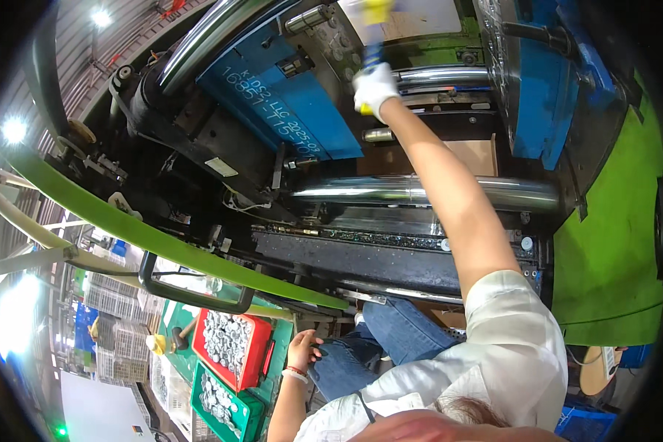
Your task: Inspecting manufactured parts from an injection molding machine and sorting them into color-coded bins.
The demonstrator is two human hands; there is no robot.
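White cotton covers the right hand [376, 87], which is stretched far up into the open machine, fingers clenched round a yellow-handled tool [373, 37] whose upper end is blurred near the picture's top edge, so its kind cannot be told. Between the blue mould block [287, 96] on the left and the blue plate [541, 81] on the right the tool is held, above the polished steel tie bar [420, 191] that the forearm crosses. A long reach like this is judged best done with the wrist kept in line with the tool and the sleeve kept off the greasy black rail [390, 254] below. Down at the lower edge, the bare left hand [306, 350] is spread loosely on the denim knee [368, 346], gripping nothing, just beside the red crate [256, 361] of small silvery parts and the green crate [247, 412] under it. Weight is better braced there while the upper arm works.
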